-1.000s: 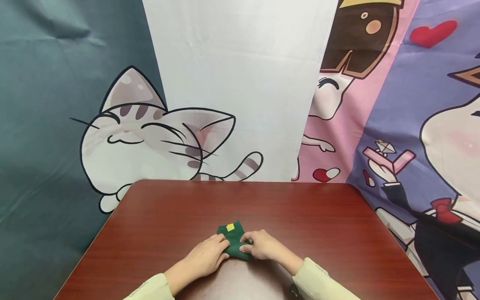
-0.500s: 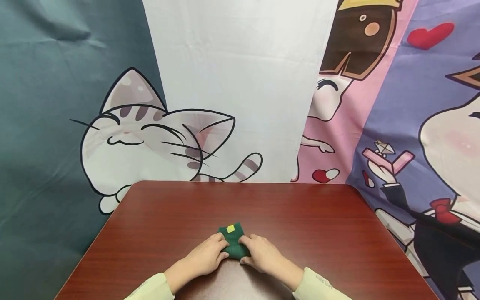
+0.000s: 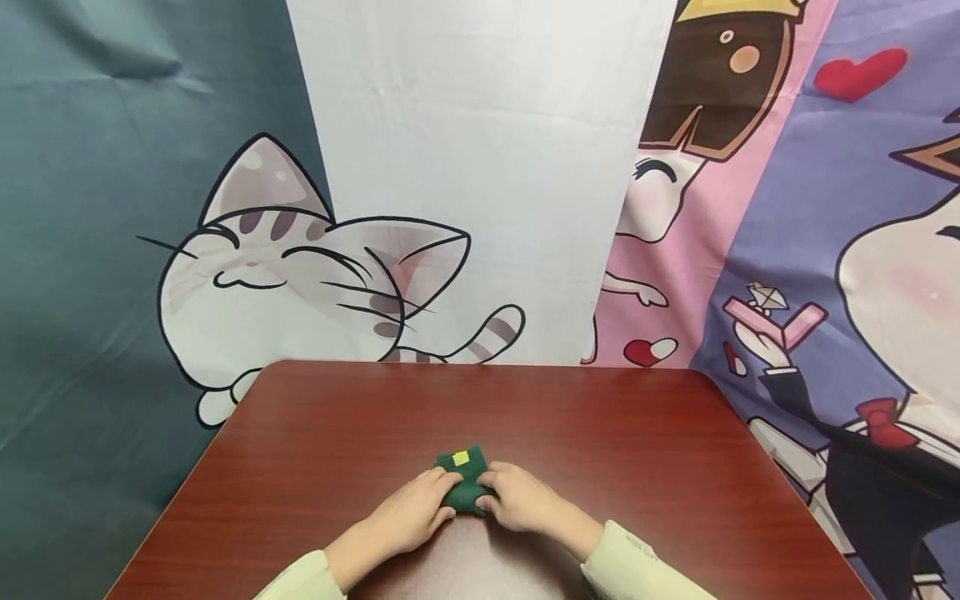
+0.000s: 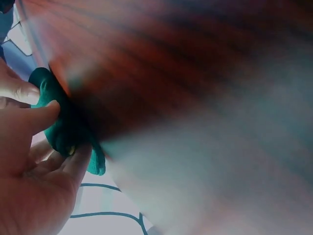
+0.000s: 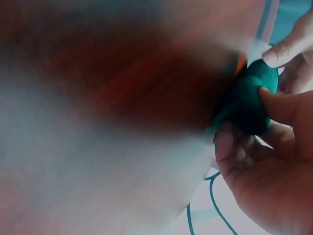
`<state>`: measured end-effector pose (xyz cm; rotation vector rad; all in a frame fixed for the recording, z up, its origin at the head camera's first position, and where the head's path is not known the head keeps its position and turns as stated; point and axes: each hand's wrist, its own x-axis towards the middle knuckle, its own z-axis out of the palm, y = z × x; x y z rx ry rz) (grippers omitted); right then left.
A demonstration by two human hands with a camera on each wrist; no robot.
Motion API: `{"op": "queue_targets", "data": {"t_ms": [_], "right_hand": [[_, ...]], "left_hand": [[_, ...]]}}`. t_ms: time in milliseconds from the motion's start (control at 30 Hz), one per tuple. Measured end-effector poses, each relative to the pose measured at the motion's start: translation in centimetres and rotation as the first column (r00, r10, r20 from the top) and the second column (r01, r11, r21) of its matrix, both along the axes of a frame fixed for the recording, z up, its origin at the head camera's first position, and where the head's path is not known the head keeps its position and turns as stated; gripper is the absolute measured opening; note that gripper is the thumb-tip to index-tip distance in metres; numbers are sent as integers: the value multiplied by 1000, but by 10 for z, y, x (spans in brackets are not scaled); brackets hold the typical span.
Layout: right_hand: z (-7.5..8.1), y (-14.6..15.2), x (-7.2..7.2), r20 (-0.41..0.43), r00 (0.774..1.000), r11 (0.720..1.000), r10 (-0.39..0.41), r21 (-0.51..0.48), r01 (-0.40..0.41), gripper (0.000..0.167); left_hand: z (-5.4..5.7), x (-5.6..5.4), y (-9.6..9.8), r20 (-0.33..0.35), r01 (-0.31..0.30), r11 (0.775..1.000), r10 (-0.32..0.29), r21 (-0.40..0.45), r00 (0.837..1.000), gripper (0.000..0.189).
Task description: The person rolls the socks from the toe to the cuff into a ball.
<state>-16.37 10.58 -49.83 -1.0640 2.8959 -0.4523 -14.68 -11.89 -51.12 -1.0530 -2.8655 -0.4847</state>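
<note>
A dark green folded cloth (image 3: 466, 493) with a small yellow patch (image 3: 461, 457) near its far end lies on the table between both hands. My left hand (image 3: 415, 510) grips its left side, fingers on top and thumb at the near edge. From the other side my right hand (image 3: 522, 498) holds the right edge between thumb and fingers. In the left wrist view the near part of the cloth (image 4: 58, 115) bulges in a thick roll, with a flat edge beyond. The right wrist view shows the right thumb pressing this roll (image 5: 249, 95). The fingers hide both sides of it.
The reddish-brown wooden table (image 3: 480, 400) extends beyond the hands and to both sides. Behind it hang cloth backdrops (image 3: 480, 167) printed with a cartoon cat and cartoon figures.
My right hand has shifted its hold on the right side, and its thumb has moved at the near edge. The cloth's near end has drawn in slightly. The left hand keeps its grip.
</note>
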Motion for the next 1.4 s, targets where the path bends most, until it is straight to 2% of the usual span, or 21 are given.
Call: {"op": "queue_targets", "data": {"t_ms": [200, 400, 500, 633, 767, 933, 1100, 1233, 1333, 1400], "right_hand": [[4, 0, -11, 123, 992, 999, -35, 7, 34, 22], [7, -2, -17, 257, 962, 996, -93, 15, 92, 24], [7, -3, -16, 279, 953, 993, -115, 5, 118, 24], [7, -1, -10, 197, 974, 993, -116, -3, 118, 26], [7, -1, 2, 85, 993, 997, -76, -1, 77, 38], [6, -4, 12, -19, 999, 998, -32, 48, 33, 44], [5, -6, 14, -99, 995, 990, 11, 142, 3, 35], [4, -5, 10, -147, 988, 988, 51, 153, -28, 22], [5, -4, 6, -149, 986, 988, 78, 146, -56, 17], [6, -3, 3, -125, 989, 988, 82, 138, -64, 16]], "left_hand": [[3, -4, 3, 12, -21, 1000, 21, -1, 1000, 30], [0, -3, 5, -41, -37, 999, 36, -18, 999, 20], [-1, -2, 5, -75, -37, 999, 35, -23, 997, 20], [0, -2, 6, -83, -21, 999, 19, -29, 996, 23], [3, -3, 6, -20, -22, 999, 22, -25, 1000, 23], [3, -5, 6, 32, -30, 999, 31, -14, 999, 22], [4, -5, 6, 39, -26, 1000, 25, 11, 999, 19], [6, -4, 4, 79, -19, 1000, 20, -15, 997, 29], [9, -4, 2, 118, -22, 999, 26, -40, 993, 43], [10, -5, 2, 119, -23, 999, 28, -45, 992, 47]]}}
